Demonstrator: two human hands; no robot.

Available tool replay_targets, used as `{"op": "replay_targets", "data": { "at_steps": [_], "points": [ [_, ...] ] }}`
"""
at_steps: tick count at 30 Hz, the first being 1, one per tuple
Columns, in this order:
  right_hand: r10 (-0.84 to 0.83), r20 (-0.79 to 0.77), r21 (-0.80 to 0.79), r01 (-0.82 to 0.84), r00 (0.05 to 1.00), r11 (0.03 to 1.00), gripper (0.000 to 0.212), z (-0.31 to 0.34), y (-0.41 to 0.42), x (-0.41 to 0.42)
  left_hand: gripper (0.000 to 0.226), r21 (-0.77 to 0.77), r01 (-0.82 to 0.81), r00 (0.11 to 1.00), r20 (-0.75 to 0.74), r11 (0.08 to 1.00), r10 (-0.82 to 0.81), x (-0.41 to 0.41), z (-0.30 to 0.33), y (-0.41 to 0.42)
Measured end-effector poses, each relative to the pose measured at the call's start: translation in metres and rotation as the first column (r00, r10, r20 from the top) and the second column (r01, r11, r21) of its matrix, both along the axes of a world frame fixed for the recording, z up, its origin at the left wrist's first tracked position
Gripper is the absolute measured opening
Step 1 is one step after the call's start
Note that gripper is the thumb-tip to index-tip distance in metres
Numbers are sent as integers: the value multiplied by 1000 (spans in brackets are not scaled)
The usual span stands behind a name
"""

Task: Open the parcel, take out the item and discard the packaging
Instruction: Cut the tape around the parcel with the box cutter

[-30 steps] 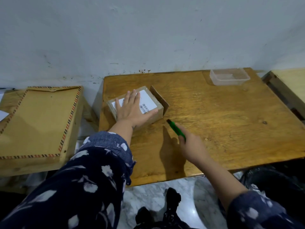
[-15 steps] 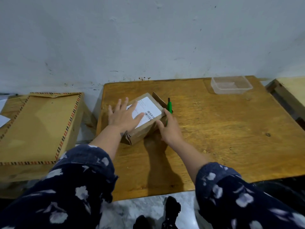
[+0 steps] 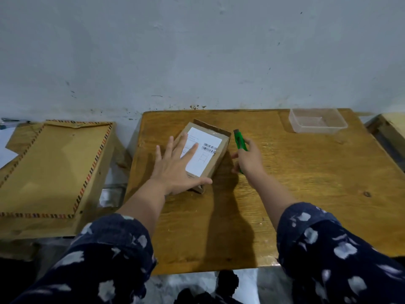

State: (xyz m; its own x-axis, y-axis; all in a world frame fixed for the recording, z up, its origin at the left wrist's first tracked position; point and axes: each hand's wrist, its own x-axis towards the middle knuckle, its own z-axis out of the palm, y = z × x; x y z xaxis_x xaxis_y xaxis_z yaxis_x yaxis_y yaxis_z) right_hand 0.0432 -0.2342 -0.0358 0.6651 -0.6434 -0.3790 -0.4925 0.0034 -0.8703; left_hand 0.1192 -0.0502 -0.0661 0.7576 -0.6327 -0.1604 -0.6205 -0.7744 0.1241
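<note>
So the cardboard parcel [image 3: 211, 153] was sat on the wooden table [image 3: 306, 185], toward the back-left part of it, turned at an angle with its white shipping label [image 3: 202, 154] facing up. A barcode could be made out on the label, but the rest of the print was too small to be read. One flap at the parcel's far end was stood up a bit.

The left hand [image 3: 175, 170] was laid flat on top of the parcel, fingers [image 3: 188, 153] spread wide and stretched over the near edge of the label, nothing gripped, just pressed down. The right hand [image 3: 248, 157] was closed around a green box cutter [image 3: 240, 140], held just beside the parcel's right side with the tip pointed away toward the wall. Whether the blade was out couldn't be told.

A clear plastic container [image 3: 317, 121] was parked at the far right corner of the table, well apart from the parcel. Off to the left, a big brown envelope [image 3: 54, 167] with a striped border was lying on a separate surface. Both arms were covered in dark patterned sleeves [image 3: 341, 249].
</note>
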Motion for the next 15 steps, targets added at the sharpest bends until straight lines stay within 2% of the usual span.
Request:
{"op": "replay_targets", "data": {
  "at_steps": [6, 15],
  "points": [
    [-21, 85, 165, 7, 996, 986, 48, -3, 21, -36, 108, -12, 5, 1000, 4, 1000, -5, -2, 0, -2],
    [-37, 139, 234, 3, 990, 972, 46, 4, 33, -47, 97, 9, -40, 997, 69, 999, 39, -9, -3, -11]
  ]
}}
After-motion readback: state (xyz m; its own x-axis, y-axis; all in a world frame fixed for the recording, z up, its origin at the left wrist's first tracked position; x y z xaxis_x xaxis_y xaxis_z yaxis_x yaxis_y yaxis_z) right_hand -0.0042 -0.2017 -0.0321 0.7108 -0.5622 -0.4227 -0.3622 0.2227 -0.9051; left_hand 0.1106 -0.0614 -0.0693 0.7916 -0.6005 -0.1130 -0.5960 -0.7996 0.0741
